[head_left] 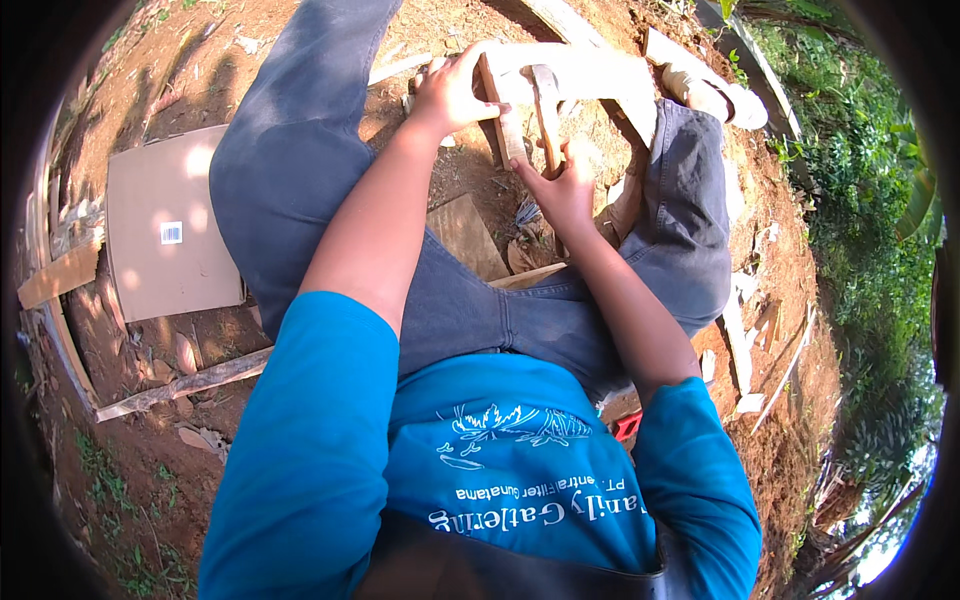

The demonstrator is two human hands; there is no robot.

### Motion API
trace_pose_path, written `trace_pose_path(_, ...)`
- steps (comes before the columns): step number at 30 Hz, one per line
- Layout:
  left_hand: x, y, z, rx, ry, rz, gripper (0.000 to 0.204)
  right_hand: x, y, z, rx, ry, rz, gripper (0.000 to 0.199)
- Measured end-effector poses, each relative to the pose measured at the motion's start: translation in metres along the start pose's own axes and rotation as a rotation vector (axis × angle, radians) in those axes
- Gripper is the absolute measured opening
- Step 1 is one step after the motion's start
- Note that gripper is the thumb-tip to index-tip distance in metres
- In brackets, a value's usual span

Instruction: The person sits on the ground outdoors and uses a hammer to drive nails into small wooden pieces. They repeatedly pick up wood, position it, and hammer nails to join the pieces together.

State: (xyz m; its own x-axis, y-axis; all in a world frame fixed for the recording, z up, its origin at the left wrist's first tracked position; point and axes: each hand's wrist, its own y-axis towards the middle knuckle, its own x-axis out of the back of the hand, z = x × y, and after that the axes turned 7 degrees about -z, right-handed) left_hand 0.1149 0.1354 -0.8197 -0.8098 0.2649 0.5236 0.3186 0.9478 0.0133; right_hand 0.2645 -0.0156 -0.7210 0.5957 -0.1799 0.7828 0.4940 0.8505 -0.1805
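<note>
Between my legs, my left hand (447,97) is closed around a short wooden strip (506,125), fingers on its left side and thumb over its face. My right hand (565,193) grips the wooden handle of a hammer (549,125), low down near its end. The hammer's head points away from me, close to a pale, sunlit board (610,75) lying crosswise beyond my hands. A finger of my right hand reaches to the near end of the strip. Strong glare hides detail on the board.
A flat cardboard sheet (165,240) lies on the bare soil at the left, with a long wooden slat (190,385) near it. Another flat brown piece (468,235) lies between my thighs. Wood scraps (737,345) are scattered at the right, before green plants (870,250). A red object (627,427) shows beside my right elbow.
</note>
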Motion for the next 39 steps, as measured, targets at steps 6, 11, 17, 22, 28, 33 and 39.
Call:
trace_pose_path(6,-0.003,0.004,-0.001,0.060,-0.044,0.070,0.091,-0.033,0.001,-0.027,-0.101,0.077,0.011,0.059)
trace_pose_path(11,-0.005,0.002,0.004,-0.024,-0.094,-0.005,0.090,-0.039,0.001,-0.037,-0.088,0.137,0.003,0.061)
trace_pose_path(17,-0.006,0.001,-0.002,-0.005,0.006,-0.025,0.091,-0.045,0.001,-0.045,-0.061,0.113,-0.024,0.059)
trace_pose_path(22,-0.002,0.003,-0.003,-0.010,0.019,0.018,0.092,-0.044,0.001,-0.045,-0.048,0.161,-0.020,0.049)
trace_pose_path(28,0.000,0.003,-0.006,0.040,0.061,0.053,0.092,0.004,-0.001,0.002,0.089,0.243,-0.067,0.018)
trace_pose_path(33,0.002,0.001,-0.011,0.085,0.260,0.078,0.095,0.046,-0.008,0.050,0.149,0.432,-0.163,0.023)
trace_pose_path(39,0.002,0.005,-0.012,0.124,0.106,0.124,0.098,0.008,-0.008,0.018,-0.046,0.257,-0.063,0.028)
